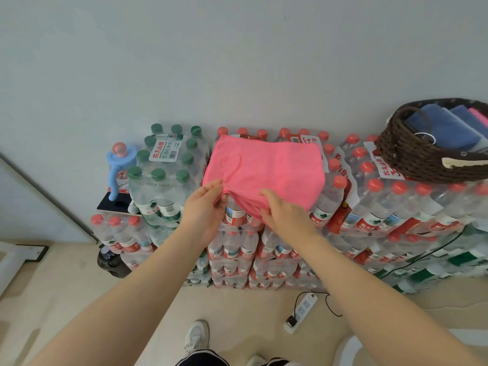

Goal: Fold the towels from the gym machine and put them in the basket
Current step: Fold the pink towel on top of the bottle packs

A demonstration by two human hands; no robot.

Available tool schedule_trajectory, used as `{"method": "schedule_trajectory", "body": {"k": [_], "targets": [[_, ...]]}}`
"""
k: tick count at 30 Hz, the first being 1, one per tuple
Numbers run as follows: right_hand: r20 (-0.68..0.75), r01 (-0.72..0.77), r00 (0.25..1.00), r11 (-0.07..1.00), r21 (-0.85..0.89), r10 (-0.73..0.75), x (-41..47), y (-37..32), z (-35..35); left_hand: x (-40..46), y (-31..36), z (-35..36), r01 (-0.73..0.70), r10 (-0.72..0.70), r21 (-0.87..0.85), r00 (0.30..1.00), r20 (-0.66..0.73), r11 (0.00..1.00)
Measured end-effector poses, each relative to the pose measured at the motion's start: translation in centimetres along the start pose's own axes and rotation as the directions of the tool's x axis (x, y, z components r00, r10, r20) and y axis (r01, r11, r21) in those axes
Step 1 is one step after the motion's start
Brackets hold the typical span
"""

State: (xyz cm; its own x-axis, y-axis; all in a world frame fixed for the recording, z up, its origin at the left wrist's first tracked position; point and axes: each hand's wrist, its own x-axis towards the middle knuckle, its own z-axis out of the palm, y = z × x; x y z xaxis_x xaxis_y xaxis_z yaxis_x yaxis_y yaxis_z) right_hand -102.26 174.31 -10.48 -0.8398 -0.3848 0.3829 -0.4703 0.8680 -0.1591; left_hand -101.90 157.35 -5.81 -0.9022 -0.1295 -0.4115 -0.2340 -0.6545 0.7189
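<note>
A pink towel (266, 170), folded over, lies on top of stacked packs of red-capped water bottles (343, 204). My left hand (204, 207) pinches its near left corner. My right hand (284, 210) grips the near edge, fingers curled under the layers. A dark woven basket (412, 157) stands on the bottle packs at the right. Folded blue towels (446, 125) and a pink one (479, 116) lie inside it.
A pack of green-capped bottles (163, 165) and a blue pump dispenser (118, 167) stand to the left. A white power strip (301, 313) with a black cable lies on the beige floor. My shoe (196, 336) shows below. The wall is directly behind the stacks.
</note>
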Motion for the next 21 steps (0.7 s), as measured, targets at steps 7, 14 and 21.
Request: {"method": "schedule_trajectory", "body": {"k": [7,14,21], "targets": [[0.078,-0.388,0.909,0.899,-0.204,0.41,-0.9,3.1,-2.3,-1.0,0.5,1.6,-0.014,0.02,-0.112,0.998,0.056,0.994],[0.204,-0.622,0.342,0.058,0.781,0.917,0.0,6.6,-6.1,-1.1,2.9,3.6,-0.08,0.104,-0.246,0.991,0.083,0.966],[0.163,0.085,0.504,-0.236,0.968,0.848,5.8,4.8,-15.2,-1.8,7.6,7.4,-0.195,0.291,-0.443,0.943,0.161,0.875]]}}
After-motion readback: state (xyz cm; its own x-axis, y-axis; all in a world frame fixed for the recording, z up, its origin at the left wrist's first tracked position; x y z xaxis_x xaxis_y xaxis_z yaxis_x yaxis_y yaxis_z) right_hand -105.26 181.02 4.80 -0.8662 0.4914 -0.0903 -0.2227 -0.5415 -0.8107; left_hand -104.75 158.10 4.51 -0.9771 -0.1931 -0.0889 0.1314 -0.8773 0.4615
